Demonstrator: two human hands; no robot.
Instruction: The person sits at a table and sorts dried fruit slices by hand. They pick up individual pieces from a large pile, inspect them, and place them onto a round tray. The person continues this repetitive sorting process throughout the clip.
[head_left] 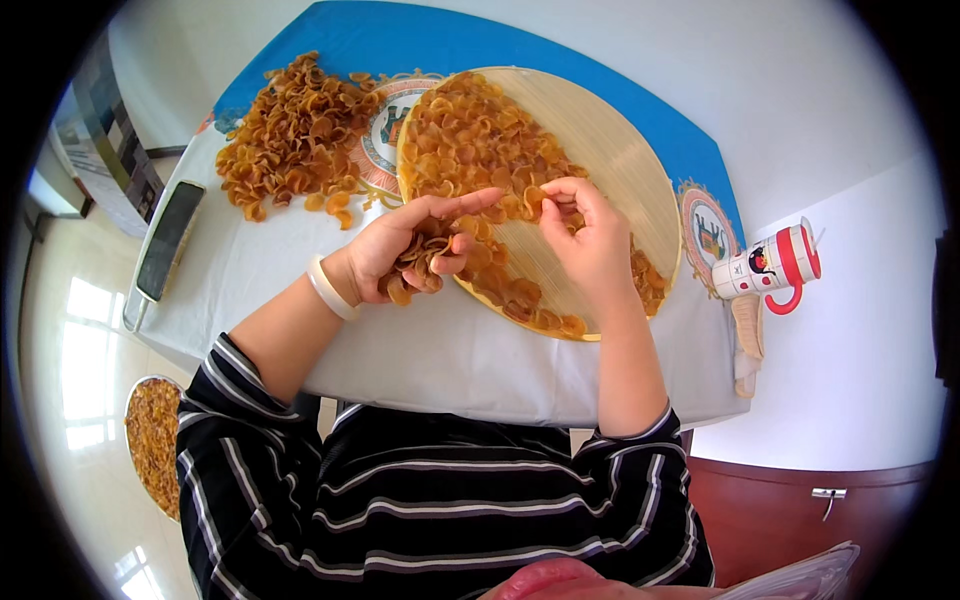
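Left hand [415,250] cupped, holding a clump of amber pieces [418,262] at the tray's near-left rim, index finger out; right hand [590,240] pinching one piece over the round bamboo tray [610,170]; more pieces spread on the tray; loose pile [295,135] on the table [430,350] beyond; phone [168,240] far left.

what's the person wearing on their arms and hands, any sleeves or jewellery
Both arms wear black sleeves with thin white stripes, pushed up toward the elbows so the forearms are bare. The left wrist carries a smooth pale whitish bangle. The left hand and right hand are bare: no gloves, and no rings that I can make out.
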